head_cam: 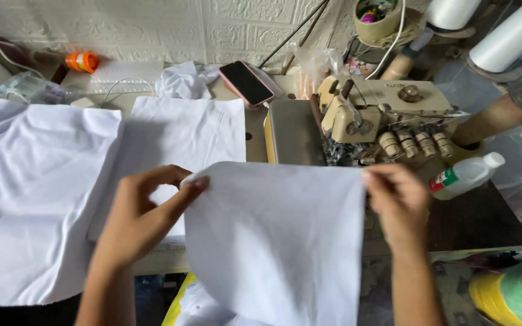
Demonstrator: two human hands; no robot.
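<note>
While held up just in front of the sewing machine (pixel 388 121), the white cloth piece (pixel 276 241) is pinched at its top corners. Left hand (pixel 143 208) and right hand (pixel 397 202) fingers are closed on it; a folded white stack (pixel 182 136) lies left of the machine on the worktop (pixel 484 220).

left hand (pixel 143 208) + right hand (pixel 397 202) | pinching white cloth (pixel 279 241) | before sewing machine (pixel 376 118)
</note>
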